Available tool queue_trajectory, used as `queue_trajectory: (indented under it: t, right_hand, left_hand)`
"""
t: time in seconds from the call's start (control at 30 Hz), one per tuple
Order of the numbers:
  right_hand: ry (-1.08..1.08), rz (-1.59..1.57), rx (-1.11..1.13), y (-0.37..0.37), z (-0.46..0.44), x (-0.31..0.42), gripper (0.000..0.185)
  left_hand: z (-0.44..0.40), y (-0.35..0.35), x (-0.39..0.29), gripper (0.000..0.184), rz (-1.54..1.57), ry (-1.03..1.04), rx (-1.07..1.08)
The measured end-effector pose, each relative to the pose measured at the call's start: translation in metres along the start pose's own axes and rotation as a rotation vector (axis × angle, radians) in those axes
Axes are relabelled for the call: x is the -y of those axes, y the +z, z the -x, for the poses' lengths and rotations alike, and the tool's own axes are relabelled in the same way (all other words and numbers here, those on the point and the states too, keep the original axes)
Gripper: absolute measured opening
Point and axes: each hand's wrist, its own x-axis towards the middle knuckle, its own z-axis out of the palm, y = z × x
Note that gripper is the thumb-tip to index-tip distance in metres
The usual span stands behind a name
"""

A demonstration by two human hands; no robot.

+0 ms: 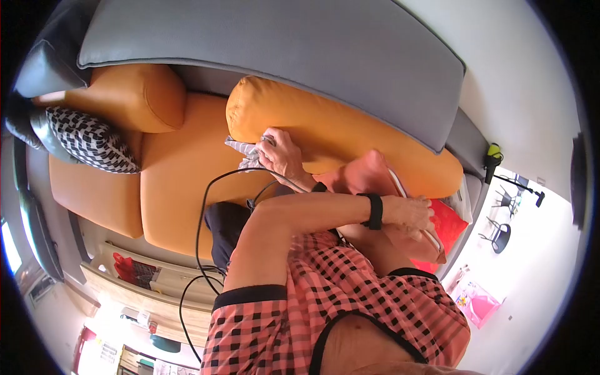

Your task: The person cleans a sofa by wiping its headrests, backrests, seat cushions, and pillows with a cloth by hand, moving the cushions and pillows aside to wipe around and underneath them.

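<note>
My arms cross in front of my checked shirt. My right hand [282, 155] is closed round a crumpled grey-and-white striped cloth [249, 152], against the orange bolster [350, 134] of the sofa. Over to the right, my left hand [407, 215], with a black watch band at the wrist, grips the edge of a pink cushion [359, 175] with white piping; its fingers curl over the edge. A red cushion [451, 219] lies just beyond that hand, partly covered. Black cables [206, 206] loop across the seat near my right forearm.
A grey backrest [281, 47] rises behind the orange sofa seat [181, 169]. A black-and-white patterned cushion [94, 140] leans at the left end. A wooden table [140, 294] with a red item [128, 269] stands at lower left. Dark chairs [497, 236] stand at far right.
</note>
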Motion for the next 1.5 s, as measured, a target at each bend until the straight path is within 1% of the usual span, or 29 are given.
queue_trajectory:
  t: [0.07, 0.13, 0.2, 0.27, 0.37, 0.47, 0.57, 0.63, 0.67, 0.73, 0.8, 0.83, 0.87, 0.9, 0.97, 1.0, 1.03, 1.1, 1.13, 1.23, 1.27, 1.33, 1.4, 1.5]
  right_hand:
    - [-0.008, 0.01, 0.021, -0.003, -0.001, 0.003, 0.025]
    - [-0.02, 0.031, 0.019, -0.002, 0.0, 0.0, 0.025]
    - [0.01, 0.01, 0.065, -0.012, -0.003, 0.007, 0.025]
    - [0.021, -0.009, 0.054, -0.012, -0.001, 0.006, 0.025]
    - [0.043, -0.013, 0.048, -0.011, -0.001, 0.003, 0.024]
    - [0.046, -0.008, 0.041, -0.013, 0.002, 0.001, 0.025]
    - [0.038, -0.027, 0.033, -0.014, 0.0, 0.002, 0.027]
    - [0.052, -0.053, 0.035, -0.018, 0.0, 0.006, 0.027]
    - [0.026, -0.061, 0.049, -0.02, -0.002, 0.006, 0.027]
    - [-0.029, -0.079, 0.076, -0.027, -0.004, 0.003, 0.028]
    - [0.056, -0.15, 0.133, -0.036, -0.004, 0.0, 0.026]
    - [0.099, -0.185, 0.162, -0.041, -0.007, 0.003, 0.025]
    - [0.189, -0.189, 0.2, -0.048, -0.011, 0.007, 0.02]
    - [0.128, -0.173, 0.139, -0.057, -0.023, 0.014, 0.019]
    - [0.007, -0.13, 0.008, -0.076, -0.05, 0.026, 0.019]
    - [-0.01, -0.096, -0.004, -0.084, -0.064, 0.03, 0.024]
    - [-0.065, -0.016, 0.003, -0.087, -0.076, 0.027, 0.025]
    - [-0.181, 0.138, 0.013, -0.086, -0.101, 0.022, 0.026]
    - [-0.171, 0.22, 0.067, -0.079, -0.104, 0.014, 0.028]
    - [-0.189, 0.414, 0.098, -0.063, -0.102, -0.01, 0.035]
    - [-0.234, 0.355, 0.08, -0.065, -0.105, -0.019, 0.04]
    - [-0.253, 0.332, 0.124, -0.074, -0.107, -0.021, 0.039]
    - [-0.235, 0.33, 0.154, -0.08, -0.104, -0.02, 0.038]
    - [-0.315, 0.286, 0.04, -0.083, -0.098, -0.034, 0.039]
  left_hand:
    - [-0.012, -0.022, -0.013, 0.031, 0.049, -0.036, -0.077]
    - [-0.011, -0.066, -0.026, 0.027, 0.088, -0.082, 0.029]
    - [-0.002, -0.092, -0.026, 0.025, 0.089, -0.154, 0.121]
    - [0.006, -0.105, -0.016, 0.025, 0.051, -0.252, 0.204]
    - [0.047, -0.106, 0.002, 0.024, -0.112, -0.308, 0.134]
    - [0.072, -0.124, -0.004, 0.025, -0.041, -0.562, 0.206]
    - [0.109, -0.134, -0.012, 0.026, 0.012, -0.595, -0.024]
    - [0.128, -0.151, -0.026, 0.024, -0.063, -0.686, -0.111]
    - [0.137, -0.162, -0.033, 0.023, -0.1, -0.732, -0.155]
    - [0.154, -0.19, -0.052, 0.021, -0.008, -0.875, -0.323]
    - [0.174, -0.213, -0.071, 0.022, 0.095, -1.009, -0.496]
    - [0.186, -0.22, -0.079, 0.022, 0.037, -1.047, -0.585]
    - [0.199, -0.226, -0.087, 0.021, -0.022, -1.084, -0.672]
    - [0.22, -0.231, -0.092, 0.02, -0.167, -1.074, -0.61]
    - [0.249, -0.236, -0.102, 0.019, -0.283, -1.159, -0.634]
    - [0.258, -0.238, -0.107, 0.018, -0.255, -1.256, -0.726]
    - [0.263, -0.24, -0.111, 0.018, -0.228, -1.35, -0.818]
    - [0.272, -0.241, -0.119, 0.017, -0.269, -1.384, -0.849]
    - [0.274, -0.243, -0.121, 0.017, -0.297, -1.399, -0.866]
    - [0.276, -0.252, -0.125, 0.017, -0.442, -1.317, -0.882]
    - [0.276, -0.261, -0.125, 0.018, -0.5, -1.29, -0.909]
    - [0.283, -0.283, -0.12, 0.018, -0.599, -1.233, -0.959]
    - [0.301, -0.32, -0.113, 0.019, -0.718, -1.161, -0.935]
    - [0.286, -0.377, -0.1, 0.023, -0.984, -1.062, -0.944]
